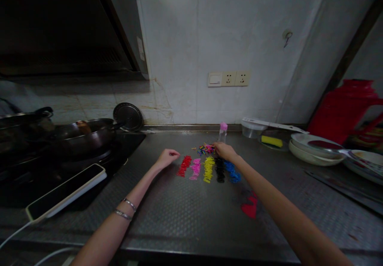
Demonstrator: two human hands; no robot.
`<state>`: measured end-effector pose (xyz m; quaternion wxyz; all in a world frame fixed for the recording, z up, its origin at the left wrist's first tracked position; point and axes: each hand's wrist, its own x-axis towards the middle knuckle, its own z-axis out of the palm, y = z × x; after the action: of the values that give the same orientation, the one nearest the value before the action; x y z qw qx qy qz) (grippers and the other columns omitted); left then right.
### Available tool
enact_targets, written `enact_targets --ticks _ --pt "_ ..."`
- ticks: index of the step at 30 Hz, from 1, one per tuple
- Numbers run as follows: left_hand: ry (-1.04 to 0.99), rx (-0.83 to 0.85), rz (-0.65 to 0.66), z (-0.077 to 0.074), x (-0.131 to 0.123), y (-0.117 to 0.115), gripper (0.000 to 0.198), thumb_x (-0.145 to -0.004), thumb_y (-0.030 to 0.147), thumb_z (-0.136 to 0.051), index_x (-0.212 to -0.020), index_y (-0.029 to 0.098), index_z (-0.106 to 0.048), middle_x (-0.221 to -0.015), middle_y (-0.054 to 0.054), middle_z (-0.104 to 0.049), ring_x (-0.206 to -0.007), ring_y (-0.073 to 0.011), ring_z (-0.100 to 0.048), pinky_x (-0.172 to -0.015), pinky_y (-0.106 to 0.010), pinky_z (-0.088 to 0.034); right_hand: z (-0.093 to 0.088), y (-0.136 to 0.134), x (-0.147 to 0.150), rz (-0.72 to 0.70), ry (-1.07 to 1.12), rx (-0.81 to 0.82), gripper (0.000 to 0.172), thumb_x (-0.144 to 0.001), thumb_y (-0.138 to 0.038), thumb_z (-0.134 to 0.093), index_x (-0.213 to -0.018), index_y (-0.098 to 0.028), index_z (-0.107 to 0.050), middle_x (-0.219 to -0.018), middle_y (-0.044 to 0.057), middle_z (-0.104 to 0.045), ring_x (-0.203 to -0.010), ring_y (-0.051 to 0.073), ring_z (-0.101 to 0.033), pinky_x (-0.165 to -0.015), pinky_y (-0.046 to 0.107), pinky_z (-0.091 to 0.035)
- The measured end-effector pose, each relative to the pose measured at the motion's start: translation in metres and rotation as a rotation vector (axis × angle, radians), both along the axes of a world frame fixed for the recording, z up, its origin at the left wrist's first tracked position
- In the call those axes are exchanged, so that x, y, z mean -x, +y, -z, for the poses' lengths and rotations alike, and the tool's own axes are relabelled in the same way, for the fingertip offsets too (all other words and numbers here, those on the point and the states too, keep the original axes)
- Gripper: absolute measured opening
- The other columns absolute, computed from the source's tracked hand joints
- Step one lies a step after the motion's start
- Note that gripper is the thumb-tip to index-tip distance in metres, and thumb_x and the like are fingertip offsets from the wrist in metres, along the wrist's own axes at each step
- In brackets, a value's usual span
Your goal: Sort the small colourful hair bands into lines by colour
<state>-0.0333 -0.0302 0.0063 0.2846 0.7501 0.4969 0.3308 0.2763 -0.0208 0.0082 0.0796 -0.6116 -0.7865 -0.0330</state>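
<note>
On a steel counter (185,214) lie sorted rows of small coloured pieces: red (184,166), pink (195,168), yellow (208,168), black (220,170) and blue (232,172). Behind them sits a mixed multicoloured heap (205,149). My right hand (224,151) reaches to the heap's right edge, fingers pinched together; what they hold is too small to make out. My left hand (167,157) rests curled on the counter just left of the red row, with nothing visible in it. Two bracelets ring my left wrist.
A small pink-capped bottle (222,132) stands behind the heap. A red patch (250,207) lies near my right forearm. A phone (66,190) on a cable and a wok (83,136) are left; a plastic tub (251,128), yellow sponge (271,141), plates (314,150) and red thermos (344,110) right.
</note>
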Motion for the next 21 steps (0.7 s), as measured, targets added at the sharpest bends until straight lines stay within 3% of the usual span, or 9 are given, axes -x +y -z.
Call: enact_targets --ticks 12,21 --pt "0.025 -0.04 -0.014 0.004 0.009 -0.002 0.026 -0.069 0.026 -0.051 -0.082 0.012 -0.068 -0.083 -0.007 -0.069 -0.078 -0.0173 -0.06 -0.075 -0.027 -0.045 0.0 0.006 0.006 0.058 -0.022 0.044 0.033 -0.086 -0.022 -0.038 -0.119 -0.019 -0.044 -0.108 0.014 -0.057 -0.098 0.021 -0.055 -0.074 0.028 -0.042" --pt "0.019 -0.042 -0.036 0.0 0.01 -0.002 0.024 -0.069 0.025 -0.05 -0.081 0.013 -0.068 -0.083 -0.006 -0.069 -0.08 -0.0172 -0.061 -0.077 -0.027 -0.045 -0.002 0.014 -0.011 0.051 0.132 -0.008 0.043 -0.082 -0.018 -0.043 -0.124 -0.015 -0.038 -0.102 0.013 -0.06 -0.09 0.018 -0.057 -0.074 0.025 -0.039"
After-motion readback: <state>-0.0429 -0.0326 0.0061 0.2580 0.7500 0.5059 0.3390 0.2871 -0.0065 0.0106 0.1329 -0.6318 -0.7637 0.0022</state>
